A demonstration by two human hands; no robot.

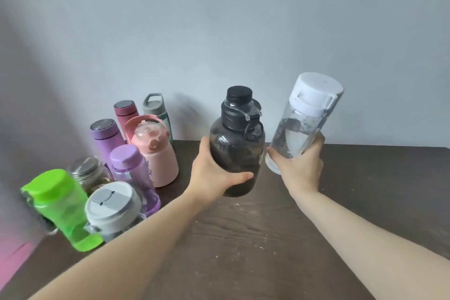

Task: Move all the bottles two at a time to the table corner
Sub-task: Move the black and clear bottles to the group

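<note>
My left hand [214, 174] grips a dark smoky bottle [237, 143] with a black cap, held above the brown table [255, 238]. My right hand [300, 168] grips a clear bottle [302, 126] with a white lid, tilted a little to the right. At the table's far left corner stand several bottles: a green one [58, 204], a grey-lidded one [113, 207], a clear purple one [132, 173], a pink one [155, 153], a matte purple flask [106, 137], a maroon flask [125, 112], a grey-capped one [157, 107] and a steel-lidded jar [86, 170].
A pale wall [219, 31] runs along the table's far edge, and a second wall closes the left side. A pink surface [14, 258] shows below the table's left edge. Bare wood lies under my forearms and to the right.
</note>
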